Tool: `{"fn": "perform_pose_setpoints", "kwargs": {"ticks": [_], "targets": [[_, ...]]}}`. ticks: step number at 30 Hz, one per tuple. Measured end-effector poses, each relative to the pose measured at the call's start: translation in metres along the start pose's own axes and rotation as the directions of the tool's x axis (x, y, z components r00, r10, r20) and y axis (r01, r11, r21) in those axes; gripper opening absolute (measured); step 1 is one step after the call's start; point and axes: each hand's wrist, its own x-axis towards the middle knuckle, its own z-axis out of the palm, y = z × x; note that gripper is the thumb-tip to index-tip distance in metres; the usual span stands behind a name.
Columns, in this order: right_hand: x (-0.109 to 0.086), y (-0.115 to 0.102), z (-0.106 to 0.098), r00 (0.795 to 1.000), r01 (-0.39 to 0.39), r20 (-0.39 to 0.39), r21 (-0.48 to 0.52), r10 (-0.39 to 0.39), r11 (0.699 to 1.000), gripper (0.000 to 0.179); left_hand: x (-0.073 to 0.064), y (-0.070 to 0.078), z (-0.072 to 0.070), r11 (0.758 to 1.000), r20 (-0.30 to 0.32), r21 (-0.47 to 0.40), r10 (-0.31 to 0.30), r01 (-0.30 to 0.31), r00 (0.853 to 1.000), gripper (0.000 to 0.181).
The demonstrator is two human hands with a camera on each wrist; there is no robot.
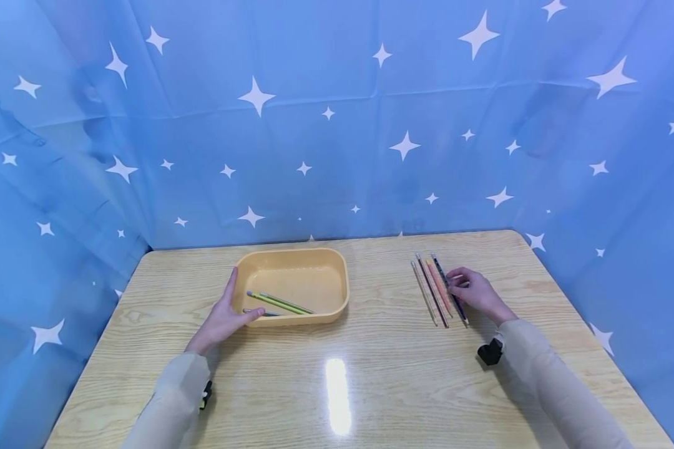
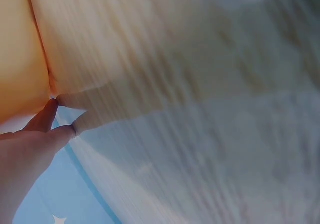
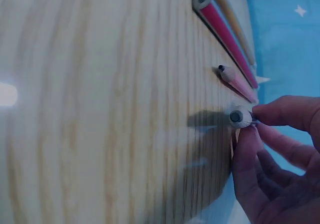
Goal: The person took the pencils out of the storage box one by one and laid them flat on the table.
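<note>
A tan tray (image 1: 337, 315) stands at the table's left half, with yellow-green and dark pencils (image 1: 281, 303) lying in its front part. My left hand (image 1: 224, 318) holds the tray's front left corner, thumb over the rim and fingers along the outer wall. In the left wrist view, fingertips (image 2: 52, 106) touch the outside of the tray near the tabletop. My right hand (image 1: 474, 293) pinches a dark pencil (image 1: 440, 271) between thumb and fingers; its sharpened tip (image 3: 239, 117) points at the right wrist camera. Left of it lie a pink pencil (image 1: 434, 277), a dark red one (image 1: 427, 280) and a beige one (image 1: 423, 290).
The wooden table (image 1: 393, 374) has a bright light reflection (image 1: 338, 396) near its front. A blue curtain with white stars (image 1: 326, 174) hangs behind the table and at both sides.
</note>
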Motion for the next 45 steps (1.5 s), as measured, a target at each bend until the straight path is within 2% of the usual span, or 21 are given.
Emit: {"fn": "perform_pose_setpoints", "kwargs": {"ticks": [6, 18, 26, 36, 45], "targets": [[0.0015, -0.0004, 0.0018, 0.999, 0.024, -0.025, -0.082, -0.026, 0.996, 0.03, 0.0007, -0.0019, 0.001, 1.0, -0.005, 0.001, 0.01, -0.01, 1.0, 0.116], [0.0029, 0.0012, 0.0053, 0.997, 0.025, -0.063, -0.136, -0.034, 0.99, 0.03, -0.0014, -0.002, 0.0007, 1.0, -0.001, -0.006, 0.005, -0.005, 1.0, 0.115], [0.0017, -0.0019, 0.0054, 0.998, 0.019, -0.05, -0.102, -0.024, 0.995, 0.03, -0.0002, -0.0027, 0.0005, 1.0, -0.003, -0.005, 0.003, -0.003, 1.0, 0.116], [0.0033, 0.0048, 0.0039, 0.999, 0.032, -0.042, -0.075, -0.035, 0.997, 0.028, 0.0003, -0.0021, 0.0014, 1.0, -0.001, 0.0, 0.0, 0.0, 1.0, 0.116], [0.0042, 0.0039, 0.0056, 0.999, 0.02, -0.043, -0.088, -0.024, 0.996, 0.027, 0.0017, -0.0026, 0.0003, 1.0, 0.001, 0.009, -0.012, 0.012, 1.0, 0.115]]}}
